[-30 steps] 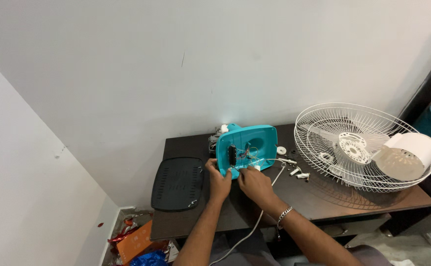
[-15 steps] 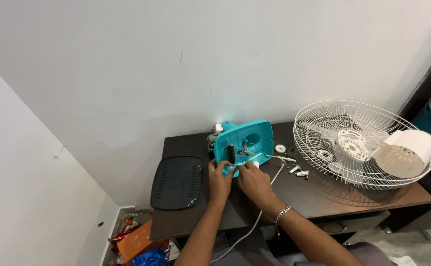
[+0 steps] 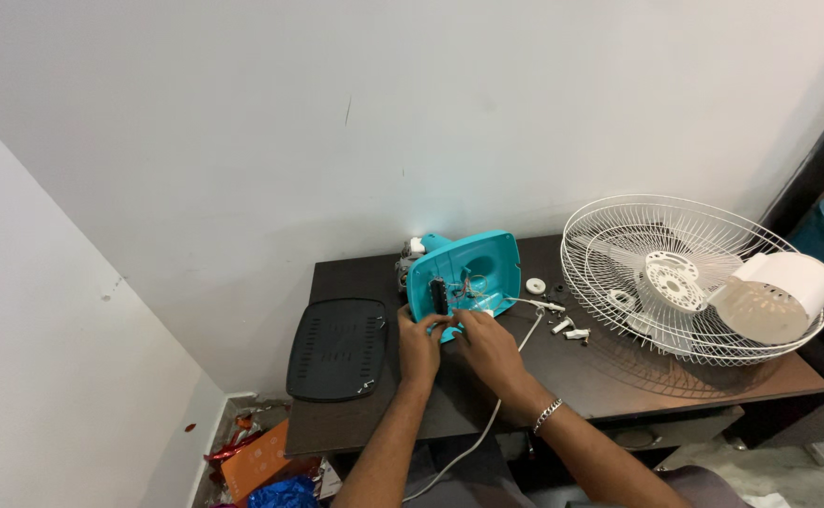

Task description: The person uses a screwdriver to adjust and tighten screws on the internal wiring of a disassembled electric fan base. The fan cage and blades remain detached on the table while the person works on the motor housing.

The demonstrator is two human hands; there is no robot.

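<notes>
Head view, dark wooden table (image 3: 638, 376) against a white wall. Teal plastic fan housing (image 3: 464, 275) stands tilted near the back of the table, open side toward the person, wiring and a dark block visible inside. Left hand (image 3: 418, 343) grips the lower left edge of the housing, fingers curled against it. Right hand (image 3: 487, 346) is at the lower rim of the housing just beside the left, fingertips pinched narrow at the edge; whether a small part or wire sits between them cannot be told. Silver bracelet (image 3: 547, 414) on the right wrist. White cord (image 3: 496, 404) runs from the housing area over the front edge of the table. Black ribbed cover plate (image 3: 338, 348) lies flat to the left of the housing, close by but apart from it. Small white parts (image 3: 570, 329) and a white round knob (image 3: 535, 285) lie to the right of the housing. White wire fan guard (image 3: 656, 282) lies flat at the right end of the table, with a white motor cover (image 3: 774, 296) resting on its right rim. Orange and blue wrappers (image 3: 266, 470) on the floor lower left.
</notes>
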